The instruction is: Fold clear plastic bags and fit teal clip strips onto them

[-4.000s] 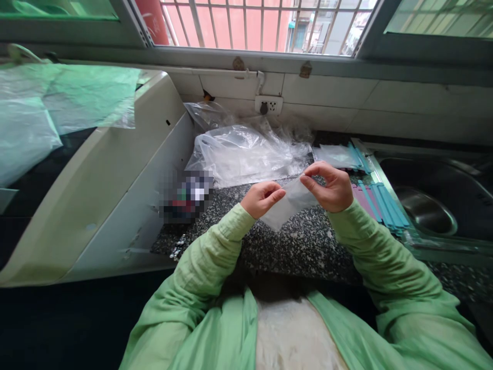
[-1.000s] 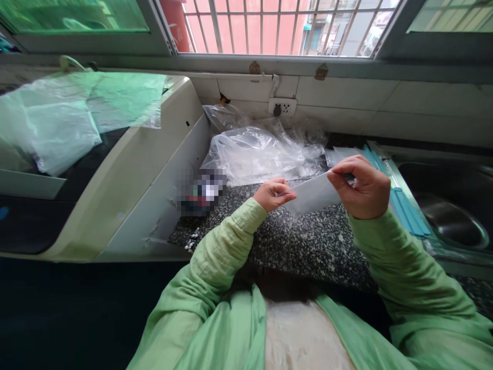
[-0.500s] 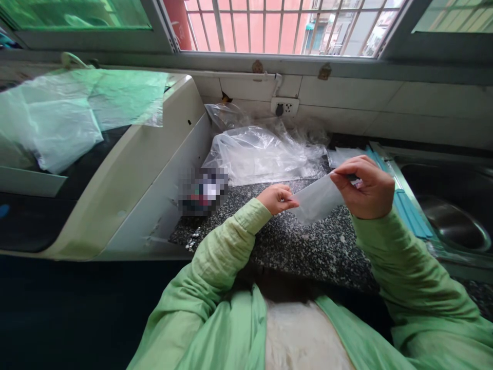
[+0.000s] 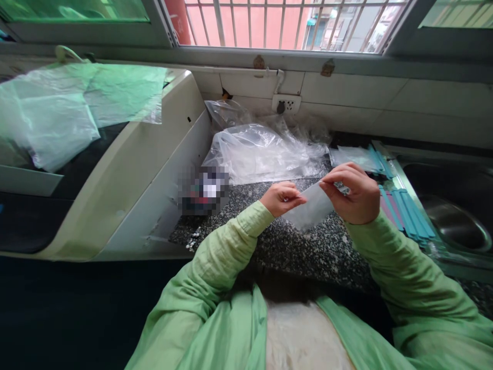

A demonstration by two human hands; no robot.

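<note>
Between my hands hangs a small translucent plastic bag [image 4: 311, 208], held above the speckled stone counter [image 4: 308, 257]. The thumb and fingers of my left hand [image 4: 282, 198] pinch its left edge. My right hand [image 4: 352, 192] is closed in a pinch on its upper right corner. Behind them lies a large clear plastic bag [image 4: 258, 154] with pale contents I cannot make out. To the right of my right hand are several flat blue-green strips [image 4: 410, 213], with a few pinkish ones among them.
On the left stands a bulky cream machine [image 4: 154, 149] with plastic sheets [image 4: 54, 118] draped over it. A sink [image 4: 454, 221] borders the counter at right. More small clear bags [image 4: 356, 156] lie at the back, below a wall socket [image 4: 287, 104]. A blurred-out item [image 4: 204, 190] sits by the machine.
My right hand has moved left and slightly down, closer to my left hand, which has shifted slightly right. The bag sags more between them, and more of the strips shows at right.
</note>
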